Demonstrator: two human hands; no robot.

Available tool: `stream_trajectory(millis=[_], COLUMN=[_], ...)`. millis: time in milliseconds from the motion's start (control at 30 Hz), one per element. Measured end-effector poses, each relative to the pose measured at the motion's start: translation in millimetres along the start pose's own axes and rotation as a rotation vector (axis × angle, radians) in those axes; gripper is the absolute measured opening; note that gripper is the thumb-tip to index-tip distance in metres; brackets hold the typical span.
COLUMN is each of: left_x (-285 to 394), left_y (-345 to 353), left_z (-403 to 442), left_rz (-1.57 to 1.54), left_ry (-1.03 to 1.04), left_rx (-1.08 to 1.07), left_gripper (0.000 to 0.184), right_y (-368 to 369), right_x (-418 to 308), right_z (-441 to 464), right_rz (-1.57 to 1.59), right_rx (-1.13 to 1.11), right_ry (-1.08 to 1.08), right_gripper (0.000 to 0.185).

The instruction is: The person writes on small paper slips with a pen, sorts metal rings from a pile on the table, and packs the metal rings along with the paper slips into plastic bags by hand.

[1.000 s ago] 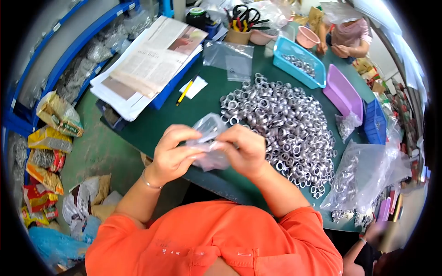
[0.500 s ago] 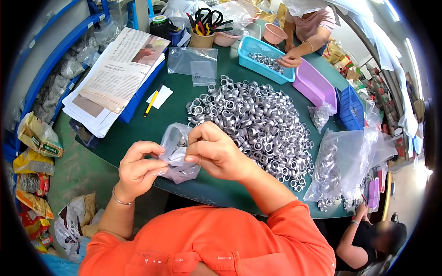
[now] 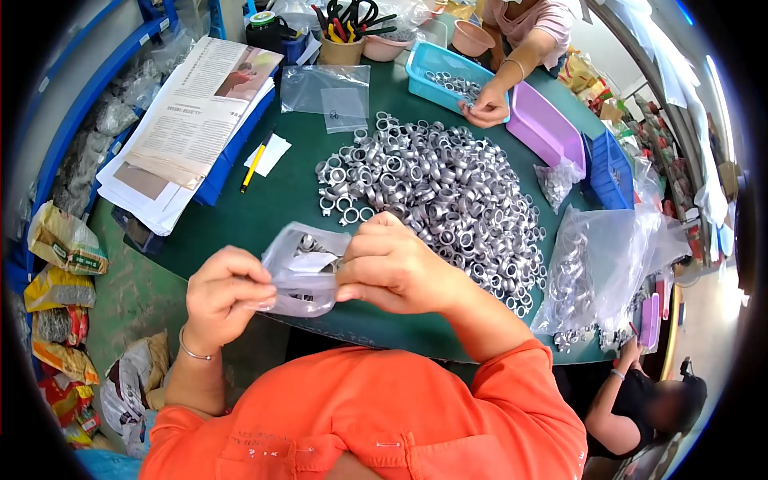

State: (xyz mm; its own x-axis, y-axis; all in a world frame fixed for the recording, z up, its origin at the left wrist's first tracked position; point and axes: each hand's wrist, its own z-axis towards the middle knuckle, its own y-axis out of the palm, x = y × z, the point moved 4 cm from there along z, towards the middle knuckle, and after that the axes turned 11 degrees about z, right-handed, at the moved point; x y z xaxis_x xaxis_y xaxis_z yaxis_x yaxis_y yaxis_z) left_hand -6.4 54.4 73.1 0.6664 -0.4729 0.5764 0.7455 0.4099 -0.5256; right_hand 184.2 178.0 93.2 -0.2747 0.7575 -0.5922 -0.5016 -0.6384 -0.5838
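A clear plastic bag (image 3: 300,280) is held between my hands over the table's near edge, its mouth spread apart. Inside it some metal pieces and a white slip of paper (image 3: 312,262) show. My left hand (image 3: 230,298) pinches the bag's left side. The right side of the bag is gripped by my right hand (image 3: 396,268), fingers curled and thumb against the plastic. Just beyond my right hand lies a large heap of silvery metal rings (image 3: 448,192) on the green table (image 3: 240,232).
Newspaper (image 3: 200,112), a yellow pen (image 3: 254,166) and a flat clear bag (image 3: 328,90) lie at the back left. Across the table, a person reaches to a blue tray (image 3: 424,74) beside a purple tray (image 3: 544,136). Another person sits at lower right.
The camera view has shifted, then steadied. My hands have drawn the bag's mouth wider, showing its contents. The person across has reached an arm to the blue tray.
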Motion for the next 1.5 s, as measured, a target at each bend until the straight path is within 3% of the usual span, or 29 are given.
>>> stream_trajectory(millis=[67, 133, 200, 267, 333, 567, 633, 733, 800, 867, 967, 1067, 1133, 1233, 1333, 1400, 1500], left_x=[-6.3, -8.6, -6.4, -8.5, -10.5, -17.3, -24.4, -49.1, -42.2, -29.4, 0.9, 12.6, 25.8, 41.6, 19.7, 10.8, -1.0], left_y=[0.2, -2.8, -3.6, -2.5, -1.0, -2.7, -9.0, -16.2, -20.2, -23.4, -22.7, -16.3, -1.2, 36.5, 83.5, 96.4, 105.5], left_z=[2.5, 4.6, 3.2, 3.3, 5.3, 27.9, 28.5, 14.5, 17.6, 20.9, 26.0, 8.5, 6.2, 19.5, 5.8, 3.9, -6.8], left_rz=[0.014, 0.064, 0.106, 0.149, 0.193, 0.147, 0.217, 0.254, 0.338, 0.421, 0.599, 0.385, 0.215, 0.089, -0.22, -0.188, -0.336], left_ry=[-0.11, -0.099, -0.13, -0.16, -0.055, 0.104, 0.104, -0.138, -0.116, -0.099, 0.02, 0.002, 0.028, 0.094, -0.223, -0.263, -0.34], left_rx=[-0.03, -0.058, -0.01, 0.048, 0.173, 0.156, 0.202, 0.202, 0.145, 0.089, 0.25, 0.431, 0.348, 0.09, -0.014, -0.014, -0.064], left_gripper=[0.018, 0.018, 0.018, 0.017, 0.018, 0.018, 0.017, 0.016, 0.016, 0.016, 0.022, 0.022, 0.022, 0.027, 0.038, 0.037, 0.033], right_y=[-10.7, -49.9, -96.9, -136.6, -147.1, -150.1, -151.4, -149.7, -149.7, -151.5, -151.3, -137.5, -111.9, -56.5, -9.9, 12.3, 25.6], right_x=[14.4, 51.7, 80.6, 113.0, 125.2, 146.0, 151.1, 150.1, 150.9, 151.6, 144.3, 117.7, 105.8, 60.0, 32.0, 30.2, 27.7], right_z=[-9.1, -24.1, -40.4, -61.6, -71.5, -79.5, -80.7, -79.4, -78.9, -80.9, -77.5, -68.4, -66.8, -54.0, -57.4, -71.1, -83.0], right_rz=[-0.02, -0.288, -0.606, -0.77, -0.824, -0.859, -0.9, -0.935, -0.93, -0.827, -0.746, -0.579, -0.273, -0.219, -0.051, 0.171, 0.186], right_rx=[0.102, 0.346, 0.627, 0.69, 0.692, 0.747, 0.731, 0.717, 0.727, 0.723, 0.782, 0.846, 0.817, 0.533, 0.416, 0.481, 0.518], right_ry=[0.069, 0.111, 0.242, 0.269, 0.343, 0.541, 0.515, 0.473, 0.453, 0.346, 0.294, 0.315, 0.438, 0.325, 0.337, 0.368, 0.387], right_gripper=[0.015, 0.01, 0.016, 0.021, 0.024, 0.025, 0.022, 0.019, 0.019, 0.019, 0.018, 0.017, 0.017, 0.016, 0.034, 0.039, 0.043])
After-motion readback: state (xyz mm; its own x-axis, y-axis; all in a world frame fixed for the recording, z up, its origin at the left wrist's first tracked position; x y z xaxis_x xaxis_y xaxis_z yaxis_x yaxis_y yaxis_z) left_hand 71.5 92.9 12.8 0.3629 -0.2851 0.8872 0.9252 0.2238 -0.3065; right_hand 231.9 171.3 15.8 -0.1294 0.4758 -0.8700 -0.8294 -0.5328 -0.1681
